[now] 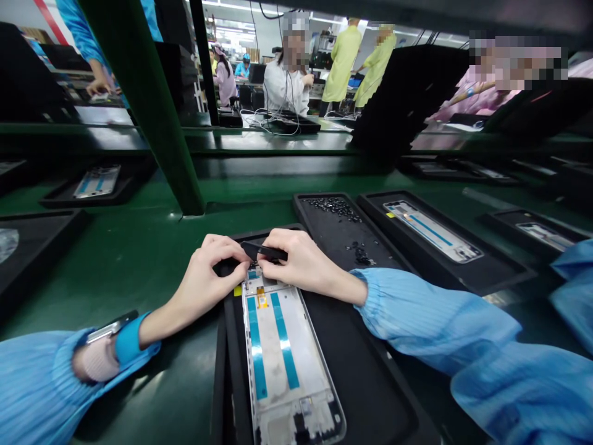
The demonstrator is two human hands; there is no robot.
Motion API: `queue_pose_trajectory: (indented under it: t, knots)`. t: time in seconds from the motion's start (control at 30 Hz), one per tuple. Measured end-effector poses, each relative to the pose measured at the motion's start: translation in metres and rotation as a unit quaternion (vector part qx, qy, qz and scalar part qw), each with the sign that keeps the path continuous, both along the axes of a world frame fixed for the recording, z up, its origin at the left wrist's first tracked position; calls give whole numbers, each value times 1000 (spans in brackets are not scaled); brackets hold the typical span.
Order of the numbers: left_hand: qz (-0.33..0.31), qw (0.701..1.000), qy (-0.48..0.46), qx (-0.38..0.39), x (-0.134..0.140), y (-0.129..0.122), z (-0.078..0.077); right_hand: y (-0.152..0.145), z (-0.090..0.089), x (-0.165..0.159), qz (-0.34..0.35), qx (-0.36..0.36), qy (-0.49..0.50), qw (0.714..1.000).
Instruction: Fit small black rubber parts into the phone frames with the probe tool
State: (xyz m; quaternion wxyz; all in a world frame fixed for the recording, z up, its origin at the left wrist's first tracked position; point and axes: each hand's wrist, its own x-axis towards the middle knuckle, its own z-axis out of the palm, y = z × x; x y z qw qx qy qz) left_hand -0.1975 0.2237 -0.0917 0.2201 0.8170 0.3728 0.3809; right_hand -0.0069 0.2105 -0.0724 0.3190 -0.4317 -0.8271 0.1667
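Observation:
A silvery phone mid-frame (315, 352) with two blue strips lies lengthwise in a black foam tray (370, 383) before me. At its far end my right hand (296, 259) grips a slim black hand tool (274, 252), whose exact kind I cannot make out. The tool points left, toward the fingertips of my left hand (215, 266). Those fingers are pinched together at the frame's far left corner; whatever is between them is hidden. A yellow tab (238, 290) sticks out at the frame's left edge, below my left thumb.
A second foam tray (319, 232) holds many small black parts (336, 209). Right of it, another phone frame (433, 232) lies in its own tray. A green post (152, 117) rises at the left from the green bench (139, 259). Other people work beyond.

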Motion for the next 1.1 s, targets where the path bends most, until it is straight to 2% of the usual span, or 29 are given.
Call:
queue_pose_trajectory:
  t: [0.13,0.27,0.43,0.73,0.8,0.97,1.1]
  knots:
    - [-2,1000,-2,10,-1,-1,-1,-1,-2,0,0,18,-18,1000]
    - [-37,997,30,55,-5,-2,0,-3,-2,0,17,5,-32,999]
    - [-79,980,83,163,-9,-1,5,-2,-2,-1,33,-1,-39,999]
    - [-135,951,163,226,-8,2,16,1,6,1,57,-20,-19,998]
    - [-141,949,179,220,-7,2,18,4,8,2,55,-53,-2,997]
    - [-146,951,187,198,-5,2,19,14,8,8,22,-203,29,978]
    - [-142,955,177,190,-3,1,20,17,8,8,19,-265,48,963]
